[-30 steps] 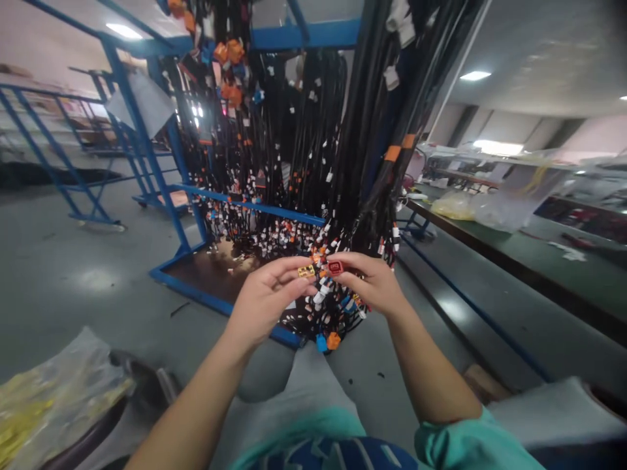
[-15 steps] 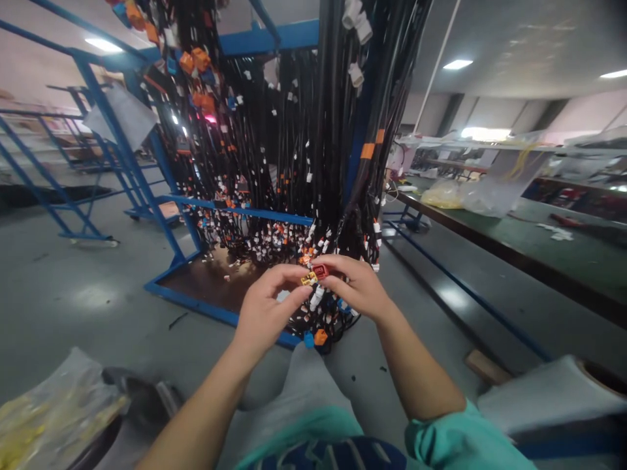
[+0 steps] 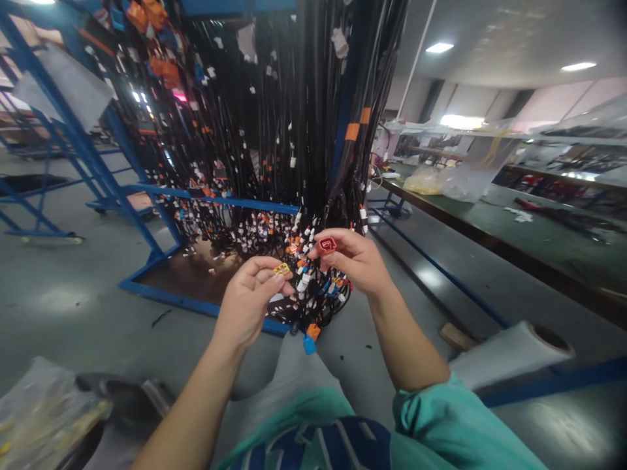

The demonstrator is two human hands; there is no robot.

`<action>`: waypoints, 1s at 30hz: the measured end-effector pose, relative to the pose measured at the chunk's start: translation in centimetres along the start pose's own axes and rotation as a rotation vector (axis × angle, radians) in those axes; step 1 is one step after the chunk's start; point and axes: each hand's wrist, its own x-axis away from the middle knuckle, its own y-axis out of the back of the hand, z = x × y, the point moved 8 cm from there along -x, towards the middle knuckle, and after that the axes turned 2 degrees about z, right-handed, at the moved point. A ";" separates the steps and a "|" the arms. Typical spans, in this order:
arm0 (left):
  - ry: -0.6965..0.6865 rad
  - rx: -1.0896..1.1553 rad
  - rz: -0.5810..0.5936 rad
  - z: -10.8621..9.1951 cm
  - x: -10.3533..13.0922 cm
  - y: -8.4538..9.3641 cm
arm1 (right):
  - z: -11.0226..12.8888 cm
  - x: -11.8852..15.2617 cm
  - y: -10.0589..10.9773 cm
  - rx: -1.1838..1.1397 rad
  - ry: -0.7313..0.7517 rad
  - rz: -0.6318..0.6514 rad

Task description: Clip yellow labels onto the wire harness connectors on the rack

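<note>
Between thumb and fingers, my left hand point(image 3: 252, 294) pinches a small yellow piece point(image 3: 281, 269). My right hand point(image 3: 353, 259) grips a red connector point(image 3: 326, 245), its hollow end facing me. The two pieces are apart, the red one higher and to the right. Just behind my hands hang many black cables point(image 3: 313, 150) with white, orange and blue connectors at their ends. An orange connector point(image 3: 313, 331) and a blue connector point(image 3: 309, 344) dangle below my hands, above my legs.
A blue metal rack point(image 3: 171, 300) stands around the cables. On the right runs a long green-topped table point(image 3: 470, 222) with plastic bags. A roll of film point(image 3: 514, 352) lies at the lower right. Plastic bags with yellow pieces point(image 3: 44, 411) are at the lower left.
My hands have moved apart, the yellow piece going left and the red connector going up. The view has shifted slightly, so the rack sits further left.
</note>
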 end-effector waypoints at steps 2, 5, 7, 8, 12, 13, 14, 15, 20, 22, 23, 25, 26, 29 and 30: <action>0.004 0.004 0.016 0.0 0.1 -0.2 | -0.1 0.1 0.1 0.018 -0.018 -0.008; 0.046 0.055 0.014 0.2 0.1 0.3 | 0.1 0.4 0.6 -0.009 0.008 -0.036; 0.110 0.115 0.004 0.9 0.1 1.0 | 0.2 0.6 1.4 -0.042 0.037 -0.075; 0.149 0.148 -0.007 1.3 0.2 1.4 | 0.3 0.7 1.8 -0.054 0.043 -0.099; 0.275 0.246 -0.072 3.3 0.4 3.5 | 0.6 1.0 3.4 -0.056 0.025 -0.202; 0.288 0.257 -0.091 3.6 0.4 4.1 | 0.7 1.1 3.7 -0.044 0.019 -0.219; 0.295 0.264 -0.105 3.9 0.5 4.7 | 0.9 1.1 3.9 -0.027 0.015 -0.231; 0.296 0.269 -0.118 4.2 0.5 5.4 | 1.0 1.2 4.0 -0.004 0.014 -0.239; 0.332 0.301 -0.238 5.1 1.1 9.8 | 1.0 1.5 5.4 0.108 -0.001 -0.310; 0.370 0.323 -0.321 5.6 1.6 11.8 | 0.8 1.5 6.1 0.128 -0.007 -0.346; 0.385 0.331 -0.356 5.8 1.8 12.6 | 0.7 1.4 6.4 0.146 -0.010 -0.357; 0.416 0.330 -0.402 6.3 2.2 13.6 | 0.7 1.2 6.6 0.193 -0.016 -0.364; 0.436 0.318 -0.412 6.6 2.3 13.9 | 0.8 1.1 6.5 0.205 -0.010 -0.364; 0.474 0.266 -0.402 7.6 2.2 13.9 | 1.2 0.6 6.1 0.202 0.018 -0.361; 0.477 0.249 -0.382 7.9 2.1 13.6 | 1.3 0.4 5.9 0.212 0.010 -0.363</action>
